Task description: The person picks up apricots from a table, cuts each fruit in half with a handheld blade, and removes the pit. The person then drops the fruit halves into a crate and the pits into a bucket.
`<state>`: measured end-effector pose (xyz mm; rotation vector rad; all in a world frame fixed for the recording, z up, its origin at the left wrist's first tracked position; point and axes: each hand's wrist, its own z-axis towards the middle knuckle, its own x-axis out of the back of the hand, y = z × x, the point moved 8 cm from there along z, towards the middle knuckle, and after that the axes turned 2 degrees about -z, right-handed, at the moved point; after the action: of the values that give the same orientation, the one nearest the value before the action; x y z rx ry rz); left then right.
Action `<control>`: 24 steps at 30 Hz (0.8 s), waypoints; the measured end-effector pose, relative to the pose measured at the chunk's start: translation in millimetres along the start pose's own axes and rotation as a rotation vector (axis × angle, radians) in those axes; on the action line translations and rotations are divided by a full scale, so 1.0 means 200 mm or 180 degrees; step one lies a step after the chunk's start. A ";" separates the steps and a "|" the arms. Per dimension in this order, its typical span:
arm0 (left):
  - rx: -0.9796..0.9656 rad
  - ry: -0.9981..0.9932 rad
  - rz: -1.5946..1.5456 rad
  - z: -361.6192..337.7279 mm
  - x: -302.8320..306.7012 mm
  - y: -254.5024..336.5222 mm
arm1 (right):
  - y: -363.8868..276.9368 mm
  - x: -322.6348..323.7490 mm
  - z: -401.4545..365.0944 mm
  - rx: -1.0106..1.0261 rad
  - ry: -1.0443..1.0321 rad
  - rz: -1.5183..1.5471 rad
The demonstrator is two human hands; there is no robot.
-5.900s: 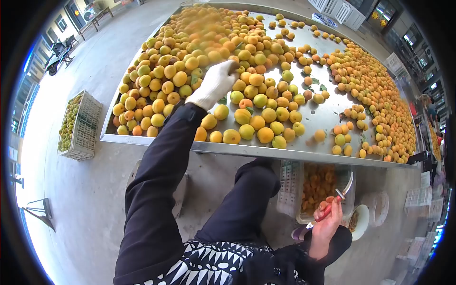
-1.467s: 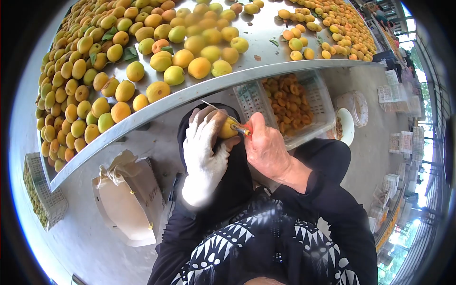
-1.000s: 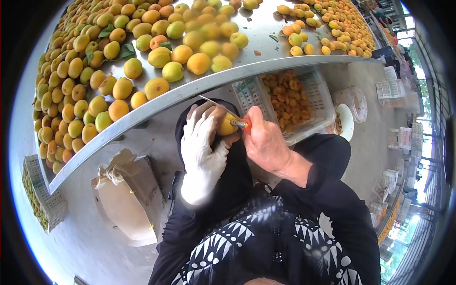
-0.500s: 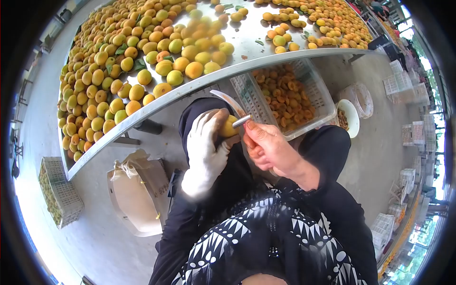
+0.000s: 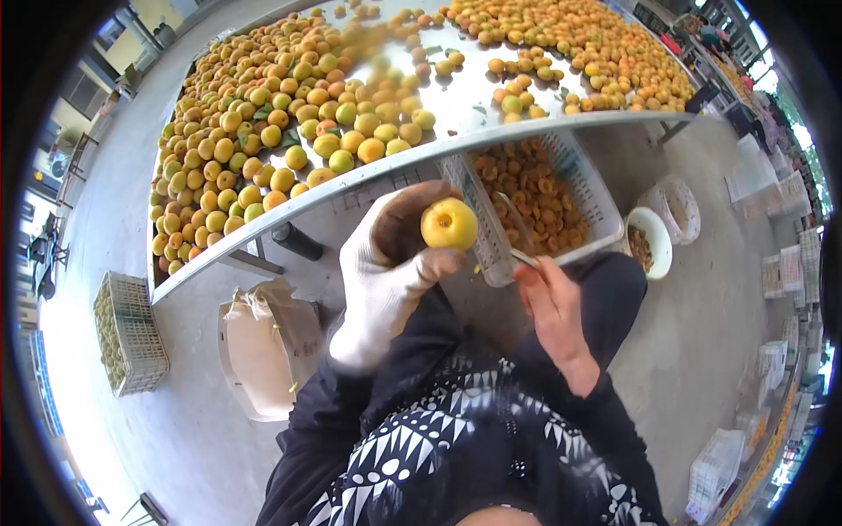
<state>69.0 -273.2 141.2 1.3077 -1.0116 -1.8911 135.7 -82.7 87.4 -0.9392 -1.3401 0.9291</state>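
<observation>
My left hand [image 5: 386, 272], in a white glove with brown-stained fingers, grips a whole yellow apricot [image 5: 448, 224] between thumb and fingers. The apricot's stem hollow faces me. Lower and to the right, my bare right hand [image 5: 556, 316] is closed round a knife [image 5: 517, 230] with a curved blade. The blade points up and left, apart from the apricot, in front of a plastic crate [image 5: 605, 197] of halved orange apricots [image 5: 535, 188]. Most of the knife's handle is hidden by my fingers.
A metal table [image 5: 465, 79] with many whole apricots [image 5: 263, 140] stands ahead, its edge above the crate. To the right are a white basin [image 5: 664, 254] holding brown pits and a white bucket [image 5: 680, 210]. A paper sack [image 5: 254, 359] and a fruit crate [image 5: 145, 337] stand left.
The knife has come away from the apricot, my right hand moving down and right. My left hand has turned the apricot so its stem end faces me. The camera view has shifted slightly.
</observation>
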 end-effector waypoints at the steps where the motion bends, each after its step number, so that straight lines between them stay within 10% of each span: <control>1: -0.0085 -0.0029 -0.0011 0.01 -0.02 0.02 | -0.03 0.05 -0.03 0.0232 0.0357 0.0097; 10: -0.0068 -0.0305 0.0280 0.07 -0.21 0.04 | -0.31 0.07 -0.11 0.1582 0.0561 -0.0353; 24: -0.0695 -0.0384 0.0842 0.10 -0.24 0.02 | -0.28 0.07 -0.09 0.1678 0.0796 -0.0587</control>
<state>66.4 -231.5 171.8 0.8980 -0.9547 -1.8333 154.2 -89.3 145.5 -0.4951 -0.8867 0.9243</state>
